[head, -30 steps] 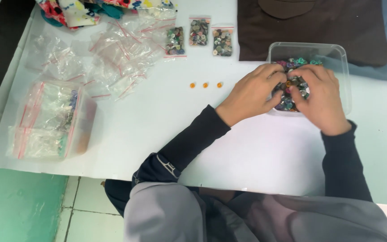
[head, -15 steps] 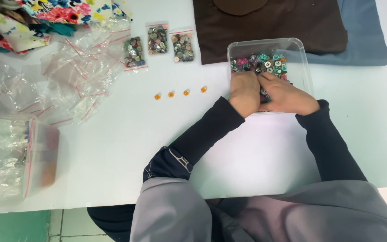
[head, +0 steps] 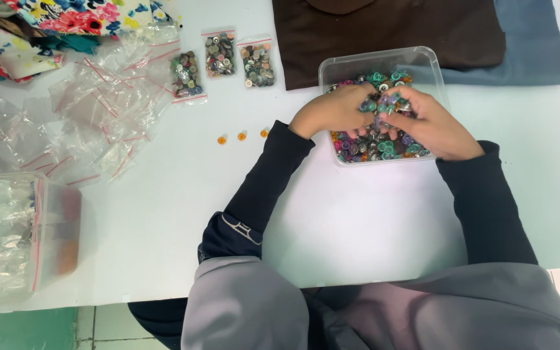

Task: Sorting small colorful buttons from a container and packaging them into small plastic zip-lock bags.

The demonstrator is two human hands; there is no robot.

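Note:
A clear plastic tub [head: 332, 65] full of mixed coloured buttons [head: 384, 148] stands on the white table [head: 358, 214]. Both my hands are inside it. My left hand [head: 332, 111] reaches in from the left with curled fingers. My right hand [head: 430, 124] comes in from the right, and its fingertips meet the left ones over the heap's middle, pinching buttons. Three small orange buttons [head: 242, 136] lie in a row on the table just left of my left wrist.
Three small zip bags filled with buttons [head: 220, 55] lie at the back. A heap of empty zip bags [head: 98, 110] spreads to the left, near a clear box of bags [head: 21, 233]. Brown cloth [head: 390, 26], blue cloth [head: 533, 55] and floral fabric [head: 66, 16] lie along the far edge.
Both hands have stayed in the tub and shifted among the buttons, fingertips now meeting over the middle. The view has swung left and down.

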